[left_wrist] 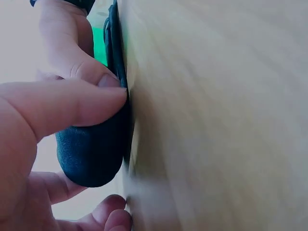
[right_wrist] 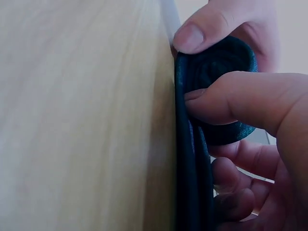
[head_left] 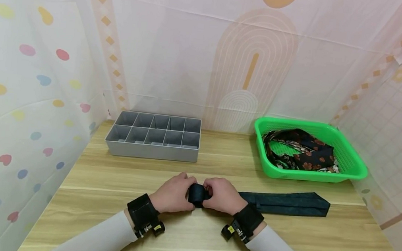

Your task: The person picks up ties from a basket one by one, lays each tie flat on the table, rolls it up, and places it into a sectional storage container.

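Observation:
A dark blue-green necktie is partly rolled up on the table. Its coil sits between the two hands, and the flat tail stretches right to a pointed end. My left hand grips the coil from the left, with its thumb along the side and fingers behind. From the right, my right hand holds the coil where it meets the tail. The right wrist view shows the spiral layers end-on, with the right thumb pressed against them.
At the back left stands a grey divided box with two rows of compartments. A green basket at the back right holds dark floral cloth. Patterned curtains enclose the wooden table at the back and sides.

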`<state>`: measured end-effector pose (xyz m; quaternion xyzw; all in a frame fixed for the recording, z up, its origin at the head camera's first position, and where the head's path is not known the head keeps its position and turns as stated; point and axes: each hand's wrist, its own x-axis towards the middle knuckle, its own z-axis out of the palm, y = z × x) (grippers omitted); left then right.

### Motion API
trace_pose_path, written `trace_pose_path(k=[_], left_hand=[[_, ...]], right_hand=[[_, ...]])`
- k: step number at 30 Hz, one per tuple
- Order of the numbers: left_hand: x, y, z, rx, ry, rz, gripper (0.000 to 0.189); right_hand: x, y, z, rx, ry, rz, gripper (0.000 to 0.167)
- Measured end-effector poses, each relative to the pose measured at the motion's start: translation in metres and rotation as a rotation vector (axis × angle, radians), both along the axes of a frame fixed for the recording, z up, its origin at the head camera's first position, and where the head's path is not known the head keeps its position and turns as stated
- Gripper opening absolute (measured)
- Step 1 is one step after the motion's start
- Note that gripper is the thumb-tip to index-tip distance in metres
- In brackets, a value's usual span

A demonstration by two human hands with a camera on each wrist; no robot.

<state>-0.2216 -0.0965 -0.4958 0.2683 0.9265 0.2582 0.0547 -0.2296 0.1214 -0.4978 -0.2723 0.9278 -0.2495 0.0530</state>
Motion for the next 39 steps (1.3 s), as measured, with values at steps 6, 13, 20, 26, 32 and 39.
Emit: trace_pose_path(k=[6,13,20,26,32,39], left_hand=[[-0.001,-0.001,-0.003,0.002,-0.002,0.01,0.038],[0.0,0.003,-0.005,-0.009,0.007,0.004,0.038],[-0.002,0.002,0.001,0.007,-0.011,0.038,0.036],[-0.002,-0.001,0.01,0.036,-0.016,0.08,0.035],[-0.001,-0.001,0.012,0.049,0.013,0.093,0.038],[0.0,0.002,0.008,0.071,0.021,0.071,0.038]], right_hand=[[0.001,0.0,0.0,0.009,-0.004,0.036,0.032],[0.006,0.002,0.002,-0.102,-0.048,0.056,0.045],[0.004,0.002,0.005,-0.143,0.01,-0.014,0.033],[0.001,0.005,0.008,-0.126,0.006,-0.03,0.031],[0.001,0.003,0.008,-0.083,0.006,-0.022,0.03],[0.001,0.0,0.003,-0.023,-0.033,-0.035,0.032]])
